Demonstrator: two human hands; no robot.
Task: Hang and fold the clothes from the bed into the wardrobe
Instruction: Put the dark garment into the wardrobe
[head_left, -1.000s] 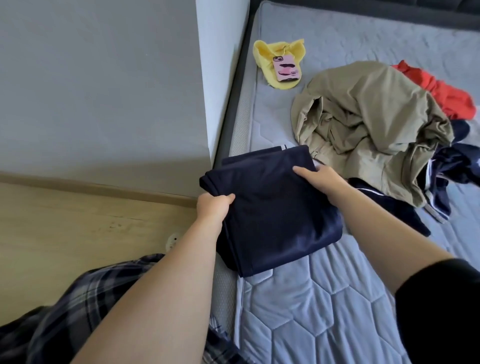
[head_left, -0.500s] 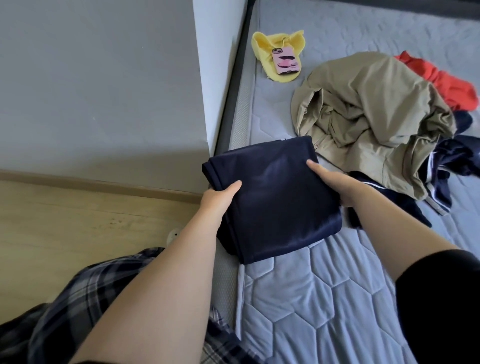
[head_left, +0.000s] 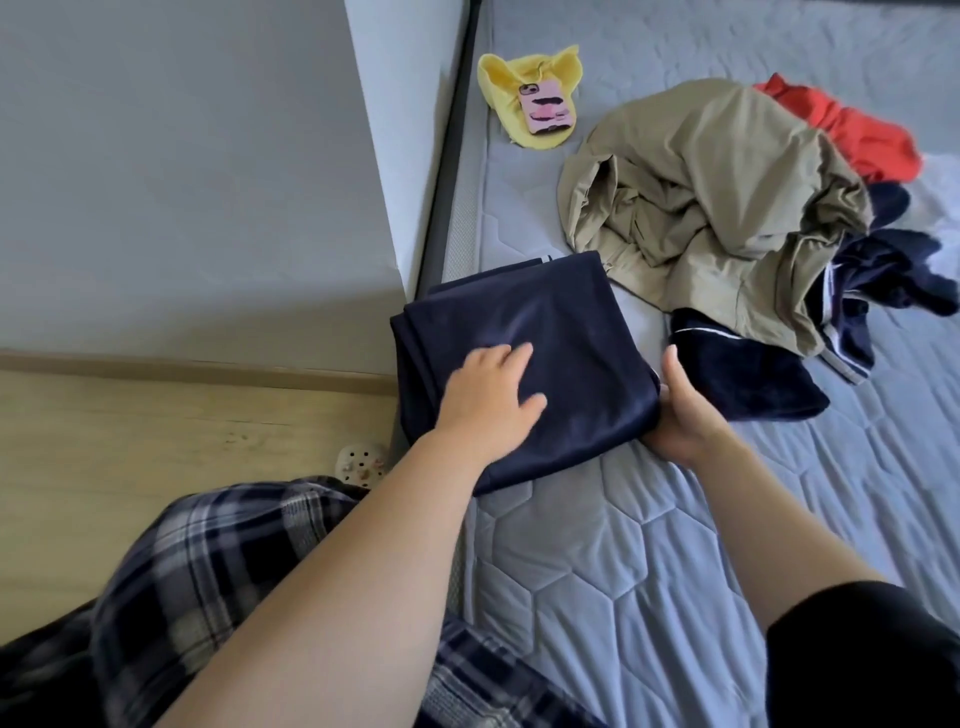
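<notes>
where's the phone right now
In the head view the pink phone lies on a yellow cloth at the top of the mattress, left of the khaki garment.

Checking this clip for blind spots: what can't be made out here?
Head view only:
- Right hand: fingers tucked under the folded navy garment, so the grip is hidden.
- Left hand: motion-blurred fingers.
- Navy clothes: mostly buried under the khaki jacket.
- Wardrobe: out of frame.
- Phone: case print too small.

Head view, wide-angle, looks steeply down, close over mattress (head_left: 649, 571) edge.
</notes>
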